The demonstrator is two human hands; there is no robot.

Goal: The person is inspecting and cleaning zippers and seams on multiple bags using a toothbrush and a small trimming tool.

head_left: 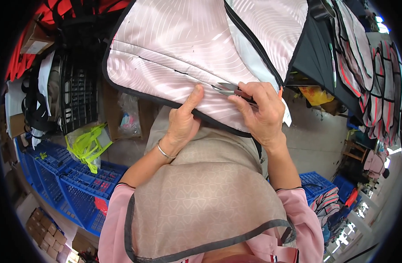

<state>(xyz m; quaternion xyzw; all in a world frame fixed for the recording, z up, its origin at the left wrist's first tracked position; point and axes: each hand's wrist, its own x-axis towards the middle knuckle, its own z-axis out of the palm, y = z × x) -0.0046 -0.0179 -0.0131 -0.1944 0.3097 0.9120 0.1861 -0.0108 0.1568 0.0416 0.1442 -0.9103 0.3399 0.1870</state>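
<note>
A pale pink patterned fabric panel (174, 57) with black edge binding lies spread in front of me, and a dark seam line crosses it. Near its front edge my left hand (184, 120) grips it, thumb on top and fingers mostly hidden beneath. My right hand (264, 111) is closed around a small pair of thread snips (227, 89). Their metal blades are slightly apart and point left, right at the seam by loose dark thread. A black zipper (253, 37) runs along the panel's right part, beside a white strip of cloth.
Blue plastic crates (84, 179) stand at the left, with a yellow-green bag (90, 147) on them. A cardboard box (141, 116) holds clear plastic bags. To the right, a dark work surface (313, 57) carries striped pink pieces (381, 87). Another blue crate (315, 184) sits by my right elbow.
</note>
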